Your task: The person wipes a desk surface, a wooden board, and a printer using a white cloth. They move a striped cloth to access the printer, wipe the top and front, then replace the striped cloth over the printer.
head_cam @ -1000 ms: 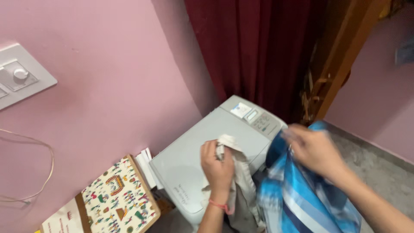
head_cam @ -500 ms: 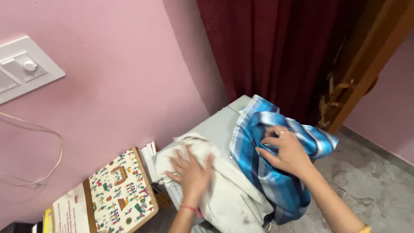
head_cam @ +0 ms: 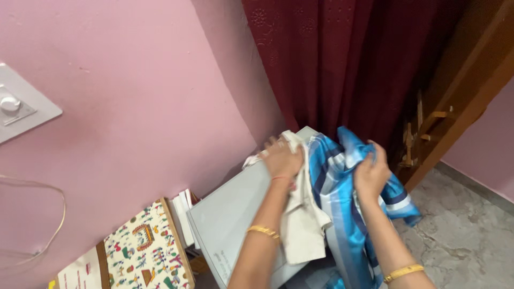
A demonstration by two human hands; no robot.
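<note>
A: What is the left hand (head_cam: pixel 282 158) doing?

B: It is pressing down on a cream cloth (head_cam: pixel 302 217), fingers closing over a bunched fold of it near the far end of the grey washing machine (head_cam: pixel 227 217). A red thread and a gold bangle are showing on that arm.

A: And the cloth itself?

B: It is looking plain, off-white, rumpled. It is lying across the machine's lid and hanging down over the near edge, with one small end sticking out beyond the hand toward the pink wall (head_cam: pixel 134 107).

A: The right hand (head_cam: pixel 370 174)?

B: It is gripping a blue striped cloth (head_cam: pixel 348 214), fingers clamped into a gathered wad at the top. A gold bangle is sitting on that wrist too.

A: How is that one looking?

B: It is shining, satin-like, with bands of bright blue, navy and white. It is lying just beside the cream cloth, touching it, and draping down the machine's right side toward the stone floor (head_cam: pixel 466 225).

A: Surroundings?

B: A maroon curtain (head_cam: pixel 332 64) is hanging behind the machine, a wooden door frame (head_cam: pixel 460 101) is standing at the right, and a patterned board (head_cam: pixel 144 249) is leaning against the wall at the left.
</note>
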